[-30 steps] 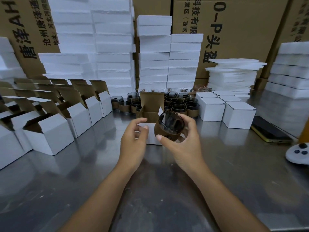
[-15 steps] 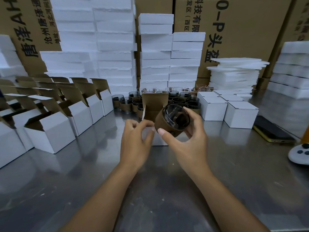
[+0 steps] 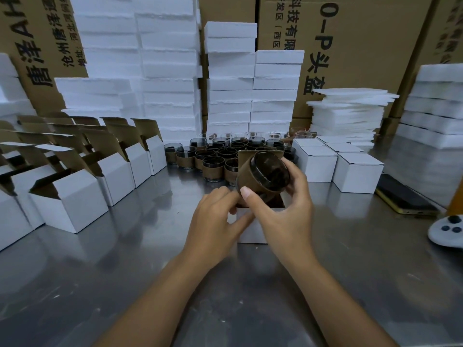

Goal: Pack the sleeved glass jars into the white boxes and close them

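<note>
Fingers (image 3: 294, 171) of my right hand (image 3: 283, 216) curled round the far side of a sleeved glass jar (image 3: 263, 174), with the thumb pressed on the near side of its brown paper sleeve. I held it by the sleeve, not the bare glass, and tipped its mouth toward me, probably so the base could go in first. The jar hung just above the open white box (image 3: 250, 231), not yet inside. The box's lid flap (image 3: 244, 156) stood up at twelve o'clock behind the jar, out of the way.

My left hand (image 3: 215, 221) gripped the box at its nine o'clock side, fingers bent at the rim and thumb lying across the front wall. I judged that this kept the light carton from sliding on the steel table (image 3: 125, 271).

More waiting jars (image 3: 213, 159) stood clustered at eleven o'clock from the box, within easy reach. Closed white boxes (image 3: 355, 171) sat at two o'clock, and erected boxes (image 3: 72, 204) with raised flaps lined up at nine o'clock. A phone (image 3: 406, 199) lay at three o'clock. The next move, as I saw it, needed the jar righted and lowered squarely into the opening.
</note>
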`<state>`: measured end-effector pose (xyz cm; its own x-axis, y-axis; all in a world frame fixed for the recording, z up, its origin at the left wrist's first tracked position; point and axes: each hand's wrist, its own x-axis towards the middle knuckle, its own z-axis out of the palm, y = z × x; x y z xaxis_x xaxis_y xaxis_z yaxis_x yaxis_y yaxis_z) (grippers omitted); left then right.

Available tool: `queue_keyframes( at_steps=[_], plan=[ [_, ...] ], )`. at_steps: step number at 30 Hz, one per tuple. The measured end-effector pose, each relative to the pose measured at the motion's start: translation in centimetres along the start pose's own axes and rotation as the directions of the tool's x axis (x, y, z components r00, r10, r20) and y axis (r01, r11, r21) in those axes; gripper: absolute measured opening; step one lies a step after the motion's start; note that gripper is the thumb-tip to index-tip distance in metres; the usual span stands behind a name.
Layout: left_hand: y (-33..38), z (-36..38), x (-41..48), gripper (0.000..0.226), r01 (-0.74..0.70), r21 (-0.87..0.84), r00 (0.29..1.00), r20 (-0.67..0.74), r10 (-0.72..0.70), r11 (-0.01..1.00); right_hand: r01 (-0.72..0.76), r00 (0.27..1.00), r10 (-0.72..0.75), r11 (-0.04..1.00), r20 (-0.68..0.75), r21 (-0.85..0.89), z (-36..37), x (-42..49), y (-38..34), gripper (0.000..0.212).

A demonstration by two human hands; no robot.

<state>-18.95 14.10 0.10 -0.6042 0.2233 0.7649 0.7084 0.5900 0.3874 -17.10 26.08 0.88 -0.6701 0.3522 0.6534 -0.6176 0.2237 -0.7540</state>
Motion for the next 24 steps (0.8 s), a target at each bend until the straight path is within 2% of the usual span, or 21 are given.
queue_keyframes(
  at_steps=[4, 8, 10, 13, 15, 21, 24],
  plan=[
    [-0.1, -0.1, 0.0, 0.012, -0.025, 0.000, 0.999, 0.027, 0.025, 1.000, 0.006, 1.000, -0.007, 0.999, -0.025, -0.046, -0.2, 0.1, 0.1, 0.071],
    [0.1, -0.2, -0.1, 0.015, -0.015, -0.001, 1.000, 0.026, 0.015, 1.000, 0.122, 0.993, -0.118, 0.963, 0.032, -0.241, -0.5, -0.1, 0.1, 0.046],
    [0.1, -0.1, -0.1, 0.016, -0.009, -0.002, 1.000, 0.025, 0.010, 1.000, 0.112, 0.994, -0.105, 0.947, 0.039, -0.302, -0.5, -0.1, 0.2, 0.033],
    [0.0, 0.0, -0.1, 0.016, -0.015, 0.007, 1.000, 0.018, 0.014, 1.000, 0.074, 0.997, -0.061, 0.943, 0.051, -0.324, -0.5, -0.1, 0.2, 0.025],
    [-0.2, 0.1, -0.1, 0.016, -0.007, 0.000, 1.000, 0.012, 0.007, 1.000, 0.081, 0.993, -0.045, 0.929, 0.108, -0.362, -0.7, -0.1, 0.3, 0.020],
    [-0.3, 0.0, -0.2, 0.019, -0.027, -0.015, 1.000, -0.002, 0.027, 1.000, 0.136, 0.958, -0.003, 0.885, 0.287, -0.444, -0.7, -0.1, 0.9, 0.012],
    [-0.4, 0.0, -0.2, 0.014, -0.036, 0.013, 0.999, 0.007, 0.036, 0.999, 0.181, 0.950, -0.016, 0.842, 0.313, -0.509, -0.8, -0.1, 1.2, 0.022]
  ],
)
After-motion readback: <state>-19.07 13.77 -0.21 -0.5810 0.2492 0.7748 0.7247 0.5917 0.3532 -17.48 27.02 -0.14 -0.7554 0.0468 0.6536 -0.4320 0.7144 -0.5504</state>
